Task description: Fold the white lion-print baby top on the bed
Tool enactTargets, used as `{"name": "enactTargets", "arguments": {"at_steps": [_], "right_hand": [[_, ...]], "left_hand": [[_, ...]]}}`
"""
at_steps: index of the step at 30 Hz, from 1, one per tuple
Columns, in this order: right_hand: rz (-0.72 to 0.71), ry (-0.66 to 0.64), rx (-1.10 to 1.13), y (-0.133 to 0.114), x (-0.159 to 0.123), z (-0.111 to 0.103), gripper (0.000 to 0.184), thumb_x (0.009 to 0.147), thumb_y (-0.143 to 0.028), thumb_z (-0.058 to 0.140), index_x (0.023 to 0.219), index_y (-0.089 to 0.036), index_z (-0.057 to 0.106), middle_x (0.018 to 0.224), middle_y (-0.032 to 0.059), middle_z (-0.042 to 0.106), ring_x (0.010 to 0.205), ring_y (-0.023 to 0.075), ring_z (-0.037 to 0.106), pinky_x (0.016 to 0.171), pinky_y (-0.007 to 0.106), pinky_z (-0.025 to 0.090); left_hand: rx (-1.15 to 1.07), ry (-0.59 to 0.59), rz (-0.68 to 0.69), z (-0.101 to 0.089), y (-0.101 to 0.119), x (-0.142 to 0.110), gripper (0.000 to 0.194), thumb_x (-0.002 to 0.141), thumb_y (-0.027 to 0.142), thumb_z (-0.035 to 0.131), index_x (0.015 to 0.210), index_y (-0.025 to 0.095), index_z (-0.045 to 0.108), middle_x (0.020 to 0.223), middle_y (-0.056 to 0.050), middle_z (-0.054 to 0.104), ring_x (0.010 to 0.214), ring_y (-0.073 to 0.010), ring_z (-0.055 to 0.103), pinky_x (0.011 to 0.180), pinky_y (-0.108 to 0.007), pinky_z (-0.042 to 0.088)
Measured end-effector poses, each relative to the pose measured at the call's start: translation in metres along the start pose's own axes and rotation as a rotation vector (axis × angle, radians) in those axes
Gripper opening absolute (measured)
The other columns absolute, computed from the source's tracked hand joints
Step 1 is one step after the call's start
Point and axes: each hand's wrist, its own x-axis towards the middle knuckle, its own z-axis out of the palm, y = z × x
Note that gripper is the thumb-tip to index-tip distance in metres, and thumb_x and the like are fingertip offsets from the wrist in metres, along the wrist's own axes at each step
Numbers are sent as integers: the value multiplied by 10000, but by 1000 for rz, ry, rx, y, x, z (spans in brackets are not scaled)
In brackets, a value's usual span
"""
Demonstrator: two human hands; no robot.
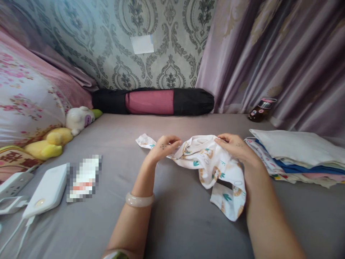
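A small white baby shirt (pixel 212 162), printed with lions and green leaves, hangs crumpled between my two hands above the grey sheet. My left hand (pixel 165 145) pinches its left side near the neckline, and one sleeve trails out beyond that hand. At the upper right of the garment, my right hand (pixel 233 144) grips the edge with thumb and fingers. The other sleeve droops down beside my right forearm. A pale bangle circles my left forearm.
Folded clothes (pixel 299 151) are stacked at the right. Behind stand a dark bottle (pixel 260 109) and a black-and-pink roll (pixel 149 101) along the wall. To the left are a white power bank (pixel 47 190) with cables, a power strip (pixel 16 183), a blurred packet (pixel 84 180) and plush toys (pixel 45 147).
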Motion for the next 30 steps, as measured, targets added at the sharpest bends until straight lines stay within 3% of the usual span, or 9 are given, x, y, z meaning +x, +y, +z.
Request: {"name": "enactTargets", "arguments": {"at_steps": [3,7,10,14,20,25,30], "right_hand": [[57,99,1,5,0,-6,423,684,-528,653,874,-151,681,786,51,688,676,170,599,605,273,464],[103,163,-21,0,-4,-14,426,678,-539,665,862,-155,678,748,52,677,662,172,595,587,271,458],[120,167,27,-9,-9,-17,419,684,-529,679,881,-160,668,747,49,678,632,159,589,546,256,452],[101,92,144,-22,-18,-20,461,681,-574,694,909,-174,667,790,46,694,610,150,598,512,247,461],[66,-70,206,-46,-35,-25,488,694,-588,713,966,-185,682,876,56,707,675,151,626,553,238,500],[22,-157,169,-60,-46,-23,489,700,-590,714,994,-200,696,879,55,716,721,173,640,570,250,519],[39,-186,182,-65,-47,-22,486,666,-578,749,986,-215,705,904,55,731,740,185,658,599,267,543]], "left_hand": [[184,182,66,7,11,2,156,806,277,594,787,167,703,771,-37,684,719,-147,576,626,-231,424],[229,101,59,29,16,5,171,841,308,573,821,179,683,696,-7,641,649,-140,564,610,-241,409],[286,86,93,48,4,8,128,818,245,599,923,187,643,786,-11,628,716,-154,577,677,-261,442],[358,221,79,66,-22,12,286,790,157,604,1070,184,554,1053,-74,568,865,-179,587,796,-310,474],[383,326,85,71,-44,15,237,812,80,513,1018,198,531,1048,-80,547,978,-204,557,882,-346,466],[359,414,73,69,-41,15,115,845,152,543,944,209,551,985,-65,579,972,-216,555,867,-353,464],[377,481,57,65,-40,17,118,825,118,511,854,200,591,888,-60,615,925,-221,557,844,-356,447]]}}
